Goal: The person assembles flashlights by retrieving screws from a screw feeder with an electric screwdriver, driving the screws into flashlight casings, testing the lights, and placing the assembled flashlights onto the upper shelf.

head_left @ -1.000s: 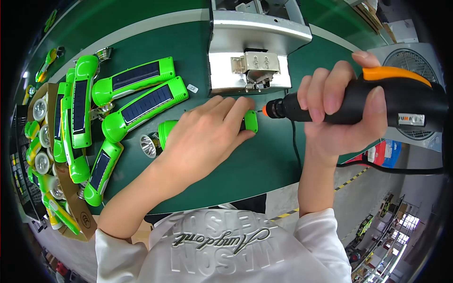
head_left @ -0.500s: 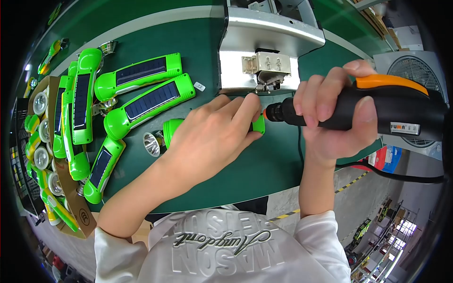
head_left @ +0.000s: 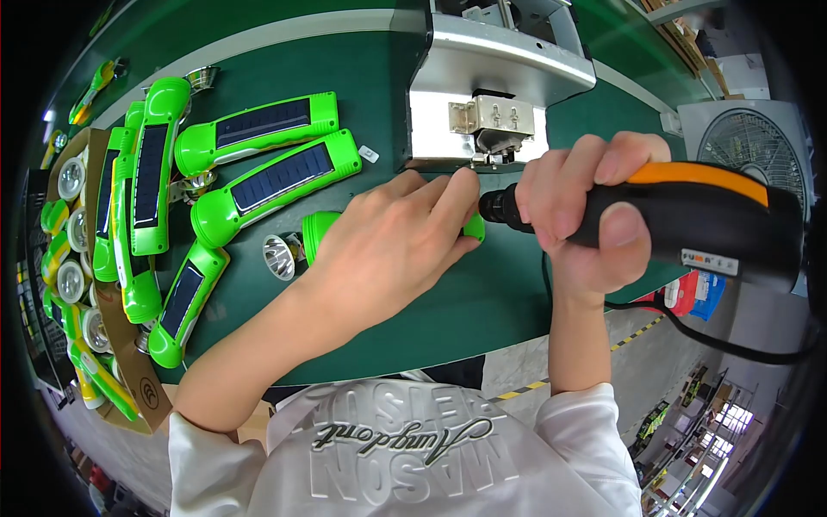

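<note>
My left hand (head_left: 392,237) is closed over a green flashlight (head_left: 320,231) lying on the table, covering most of its body. At the flashlight's left end a shiny reflector (head_left: 280,257) sits tilted, apart from the green shell. My right hand (head_left: 590,211) grips a black electric screwdriver (head_left: 689,220) with an orange lever, held sideways. Its nose meets the flashlight's right end beside my left fingertips; the bit itself is hidden. Several green flashlights with solar panels, such as one solar flashlight (head_left: 295,177), lie to the left.
Ahead stands a metal screw feeder (head_left: 482,69). A cardboard box (head_left: 129,362) of flashlights is at the left edge of the green table (head_left: 413,332). A small white tag (head_left: 369,154) lies near the middle. At right are a fan (head_left: 749,142) and the screwdriver's cable (head_left: 689,332).
The screwdriver has shifted left, its nose now closer against the flashlight's end, and its rear has tilted lower. My left hand stays on the flashlight.
</note>
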Demonstrator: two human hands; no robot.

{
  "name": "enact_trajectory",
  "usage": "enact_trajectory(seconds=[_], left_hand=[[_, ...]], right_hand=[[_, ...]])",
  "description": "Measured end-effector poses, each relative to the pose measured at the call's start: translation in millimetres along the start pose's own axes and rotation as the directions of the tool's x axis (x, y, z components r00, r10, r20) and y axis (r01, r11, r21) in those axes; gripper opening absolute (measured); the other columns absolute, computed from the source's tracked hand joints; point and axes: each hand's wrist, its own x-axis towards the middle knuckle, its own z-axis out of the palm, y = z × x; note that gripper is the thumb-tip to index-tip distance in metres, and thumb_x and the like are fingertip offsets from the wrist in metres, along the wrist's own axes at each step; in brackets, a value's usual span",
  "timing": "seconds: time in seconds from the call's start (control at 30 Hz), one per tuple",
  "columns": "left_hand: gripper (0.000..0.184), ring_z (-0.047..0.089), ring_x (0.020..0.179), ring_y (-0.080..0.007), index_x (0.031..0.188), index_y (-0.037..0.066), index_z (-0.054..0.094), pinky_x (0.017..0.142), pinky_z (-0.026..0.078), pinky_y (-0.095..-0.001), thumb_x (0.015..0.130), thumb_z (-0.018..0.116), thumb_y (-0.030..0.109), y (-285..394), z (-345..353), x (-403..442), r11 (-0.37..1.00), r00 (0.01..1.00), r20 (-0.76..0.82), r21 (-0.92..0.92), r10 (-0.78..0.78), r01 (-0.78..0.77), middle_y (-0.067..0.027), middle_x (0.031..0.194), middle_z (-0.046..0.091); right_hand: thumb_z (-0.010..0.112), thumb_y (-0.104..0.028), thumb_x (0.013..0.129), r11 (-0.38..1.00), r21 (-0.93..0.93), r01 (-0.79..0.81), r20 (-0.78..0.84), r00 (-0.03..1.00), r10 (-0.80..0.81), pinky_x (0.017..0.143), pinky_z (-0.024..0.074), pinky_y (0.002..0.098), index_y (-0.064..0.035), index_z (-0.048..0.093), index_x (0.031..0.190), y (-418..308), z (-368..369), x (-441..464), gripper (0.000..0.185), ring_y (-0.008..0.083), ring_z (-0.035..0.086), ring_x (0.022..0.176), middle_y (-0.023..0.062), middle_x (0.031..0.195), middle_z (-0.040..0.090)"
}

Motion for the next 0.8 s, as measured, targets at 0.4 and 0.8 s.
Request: enact_trajectory(seconds=[0.4,0.8], left_hand=[[0.040,0.065,0.083,-0.0351,0.107,0.007,0.046,0.071,0.052,-0.0467,0.086,0.076,0.022,-2.9,-0.4,-1.2,0.994,1.000,0.018,-0.110,-0.025,0.027,-0.0102,0.088,0.063],[0.041,0.066,0.080,-0.0351,0.113,0.009,0.049,0.066,0.053,-0.0469,0.088,0.076,0.026,0.1,-3.2,-3.0,0.999,0.999,0.035,-0.028,-0.025,0.026,-0.0132,0.085,0.062]], right_hand=[[0.065,-0.026,0.094,0.998,0.035,0.058,0.008,0.998,-0.058,0.047,0.0395,0.0288,-0.0072,0.047,0.111,5.6,4.0,-1.0,0.031,0.0117,0.042,0.046,0.0022,0.066,0.048],[0.046,-0.047,0.100,0.938,0.150,0.314,-0.137,0.946,-0.295,0.055,0.0446,0.0379,-0.0064,0.051,0.126,-37.3,1.3,29.0,0.049,0.0179,0.045,0.048,0.0046,0.068,0.052]])
